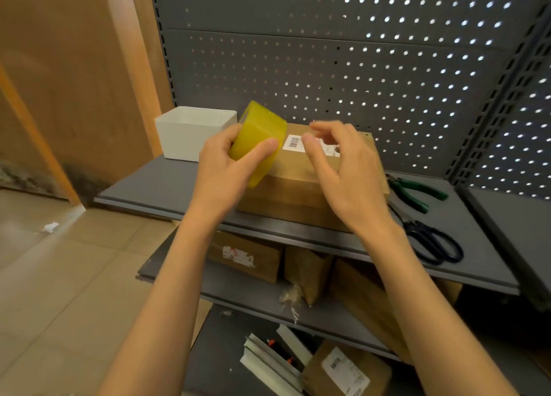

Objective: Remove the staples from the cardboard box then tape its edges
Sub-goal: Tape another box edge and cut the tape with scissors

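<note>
While the left hand [220, 169] grips the translucent yellow tape roll [258, 139] at frame centre, the right hand [343, 169] hovers with fingers [316, 157] loosely apart over the rectangular brown cardboard box [298, 192] on the grey metal shelf [155, 186]. Green-handled pliers [414, 191] and black scissors [432, 243] lie at right.

Grey metal shelving [155, 186] stands in tiers against a grey pegboard back panel [387, 67] — light shines through its holes. Left, a brown wooden wall panel [59, 82]; below, a beige tiled floor [59, 276].
</note>
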Tool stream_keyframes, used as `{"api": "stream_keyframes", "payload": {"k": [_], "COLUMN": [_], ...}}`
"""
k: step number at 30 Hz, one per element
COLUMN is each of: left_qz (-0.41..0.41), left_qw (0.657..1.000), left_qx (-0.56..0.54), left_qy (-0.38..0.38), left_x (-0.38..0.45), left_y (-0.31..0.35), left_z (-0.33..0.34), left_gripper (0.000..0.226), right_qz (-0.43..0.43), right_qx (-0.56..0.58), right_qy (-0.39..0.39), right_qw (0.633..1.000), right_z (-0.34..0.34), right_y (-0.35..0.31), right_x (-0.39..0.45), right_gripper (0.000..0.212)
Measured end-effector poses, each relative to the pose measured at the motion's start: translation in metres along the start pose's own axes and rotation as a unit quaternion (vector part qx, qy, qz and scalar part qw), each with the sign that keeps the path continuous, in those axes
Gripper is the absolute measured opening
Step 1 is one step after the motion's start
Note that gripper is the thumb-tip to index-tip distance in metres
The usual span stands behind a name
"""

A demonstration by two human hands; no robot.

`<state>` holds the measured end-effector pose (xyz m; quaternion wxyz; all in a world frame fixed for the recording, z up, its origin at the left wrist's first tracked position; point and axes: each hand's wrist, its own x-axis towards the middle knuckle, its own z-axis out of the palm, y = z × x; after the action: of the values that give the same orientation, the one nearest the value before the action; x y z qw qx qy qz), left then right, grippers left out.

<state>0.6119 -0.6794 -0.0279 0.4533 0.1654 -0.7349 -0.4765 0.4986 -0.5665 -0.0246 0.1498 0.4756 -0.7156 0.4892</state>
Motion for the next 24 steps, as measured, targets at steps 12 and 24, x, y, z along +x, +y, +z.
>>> {"api": "stream_keyframes", "payload": {"k": [12, 24], "left_qz": [0.021, 0.026], "left_qw": [0.999, 0.998], "left_qx": [-0.025, 0.048], "left_qy": [-0.031, -0.042], "left_x": [-0.051, -0.052], "left_y": [0.021, 0.019], "left_z": [0.064, 0.068], "left_gripper": [0.01, 0.025], "right_qz": [-0.042, -0.035], "right_qx": [0.163, 0.184], "right_qy": [-0.162, -0.051], "right_qw": [0.972, 0.981], "right_z": [-0.046, -0.045], "right_y": [0.021, 0.017], "right_x": [-0.006, -0.01], "right_gripper": [0.036, 0.014]}}
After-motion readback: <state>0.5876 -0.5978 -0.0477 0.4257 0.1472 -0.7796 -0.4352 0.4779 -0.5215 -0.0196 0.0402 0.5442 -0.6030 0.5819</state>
